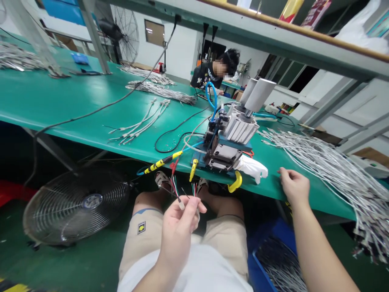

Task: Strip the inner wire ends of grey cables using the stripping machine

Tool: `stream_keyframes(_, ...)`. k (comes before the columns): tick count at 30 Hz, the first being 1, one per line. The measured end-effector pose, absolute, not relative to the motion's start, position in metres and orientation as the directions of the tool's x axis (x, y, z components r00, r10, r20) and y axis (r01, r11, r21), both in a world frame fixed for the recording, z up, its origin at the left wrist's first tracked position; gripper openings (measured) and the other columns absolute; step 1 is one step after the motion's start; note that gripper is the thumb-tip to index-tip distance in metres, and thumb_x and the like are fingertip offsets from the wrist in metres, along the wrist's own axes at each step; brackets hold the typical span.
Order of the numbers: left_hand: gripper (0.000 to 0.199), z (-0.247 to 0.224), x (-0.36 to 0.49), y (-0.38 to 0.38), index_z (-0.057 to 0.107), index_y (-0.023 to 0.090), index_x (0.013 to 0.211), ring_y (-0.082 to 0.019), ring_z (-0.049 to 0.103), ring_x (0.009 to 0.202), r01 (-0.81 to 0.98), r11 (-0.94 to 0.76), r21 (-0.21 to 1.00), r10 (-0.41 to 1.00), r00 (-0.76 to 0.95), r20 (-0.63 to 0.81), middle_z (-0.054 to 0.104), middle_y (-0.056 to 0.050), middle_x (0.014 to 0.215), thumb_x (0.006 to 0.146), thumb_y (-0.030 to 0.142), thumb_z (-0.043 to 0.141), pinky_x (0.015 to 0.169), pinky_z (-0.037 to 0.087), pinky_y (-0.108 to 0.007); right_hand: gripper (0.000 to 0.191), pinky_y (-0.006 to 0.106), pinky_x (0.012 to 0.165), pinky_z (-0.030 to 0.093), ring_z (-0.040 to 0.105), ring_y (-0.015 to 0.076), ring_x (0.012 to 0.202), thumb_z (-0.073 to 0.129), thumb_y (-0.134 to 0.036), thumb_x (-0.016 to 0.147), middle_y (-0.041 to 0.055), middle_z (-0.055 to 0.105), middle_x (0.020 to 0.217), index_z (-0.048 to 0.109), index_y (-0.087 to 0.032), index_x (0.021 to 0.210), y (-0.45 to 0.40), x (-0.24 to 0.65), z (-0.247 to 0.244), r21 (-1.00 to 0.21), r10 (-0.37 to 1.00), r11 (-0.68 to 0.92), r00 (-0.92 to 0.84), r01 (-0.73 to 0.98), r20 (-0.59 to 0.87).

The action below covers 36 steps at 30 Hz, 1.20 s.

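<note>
My left hand (184,215) is in front of my lap, thumb and fingers pinched round grey cables (181,205). Thin red, black, green and white wires (174,184) fan out upward from the cable ends. The rest of these cables is hidden by the hand. At the bench's front edge, my right hand (294,186) has its fingers curled in, and nothing shows in them. It is left of a large pile of grey cables (331,162), apart from it. Between and beyond my hands stands a pneumatic press (232,138) with two grey cylinders on top.
Several cables (146,121) lie on the green bench (91,97), with bundles (164,91) behind. Yellow-black taped tubing (161,162) hangs at the press. A floor fan (85,207) stands left, a blue bin (273,259) of cables below right. Another person (209,75) sits opposite.
</note>
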<state>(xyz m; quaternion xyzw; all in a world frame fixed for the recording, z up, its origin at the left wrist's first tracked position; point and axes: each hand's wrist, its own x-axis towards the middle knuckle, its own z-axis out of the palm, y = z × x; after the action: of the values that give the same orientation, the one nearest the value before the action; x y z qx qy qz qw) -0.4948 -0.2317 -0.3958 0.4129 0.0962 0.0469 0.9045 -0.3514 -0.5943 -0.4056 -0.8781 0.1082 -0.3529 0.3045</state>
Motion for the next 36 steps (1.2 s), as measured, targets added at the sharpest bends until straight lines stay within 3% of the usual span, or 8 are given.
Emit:
stream_keyframes(8, 0.027, -0.3993, -0.4947, -0.2311, 0.053, 0.014, 0.075, -0.001, 0.031, 0.046, 0.017, 0.648, 0.761, 0.154, 0.976, -0.154, 0.063, -0.002, 0.073, 0.085, 0.034, 0.068, 0.045, 0.024, -0.015, 0.038, 0.03, 0.05, 0.041, 0.053, 0.0206, 0.047, 0.059, -0.049, 0.078, 0.0017, 0.058, 0.052, 0.073, -0.014, 0.074, -0.5923, -0.3525, -0.4038, -0.657, -0.466, -0.753, 0.716, -0.013, 0.52)
stream_keyframes(36, 0.03, -0.3951, -0.4919, -0.2382, 0.051, 0.014, 0.072, -0.001, 0.03, 0.046, 0.059, 0.64, 0.766, 0.089, 0.985, -0.15, 0.063, -0.004, 0.072, 0.083, 0.035, 0.07, 0.044, 0.023, -0.016, 0.037, 0.031, 0.053, 0.042, 0.056, 0.0231, 0.052, 0.058, -0.047, 0.077, 0.0038, 0.059, 0.052, 0.071, -0.014, 0.068, -0.5888, -0.3521, -0.4019, -0.668, -0.463, -0.744, 0.708, 0.016, 0.533)
